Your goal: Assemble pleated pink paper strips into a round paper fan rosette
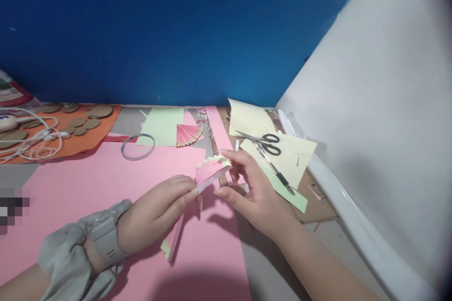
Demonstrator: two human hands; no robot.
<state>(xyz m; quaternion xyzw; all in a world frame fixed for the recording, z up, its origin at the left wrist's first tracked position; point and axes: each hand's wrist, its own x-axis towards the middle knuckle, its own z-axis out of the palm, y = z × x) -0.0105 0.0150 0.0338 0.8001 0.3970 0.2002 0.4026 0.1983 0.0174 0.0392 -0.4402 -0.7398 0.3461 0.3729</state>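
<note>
A pleated pink paper fan (pixel 211 172) with a pale yellow-green zigzag edge is pinched near its middle by my left hand (pixel 165 204). Its upper end spreads out in folds, while the lower end, narrow and folded together, slants down toward the pink sheet. My right hand (pixel 252 188) curves around the upper right end with thumb and forefinger apart. The forefinger is at the fan's top edge; whether it presses on the paper I cannot tell. Behind lies another pink fan (pixel 189 135), spread open, with a yellow-green edge.
A large pink sheet (pixel 116 178) covers the table below my hands. Beyond it are a tape roll (pixel 138 157) and green paper (pixel 160 124). Scissors (pixel 263 141) and a pen (pixel 278 174) lie on cream paper at right. Cardboard discs (pixel 100 111) and white cables (pixel 42 136) lie at left.
</note>
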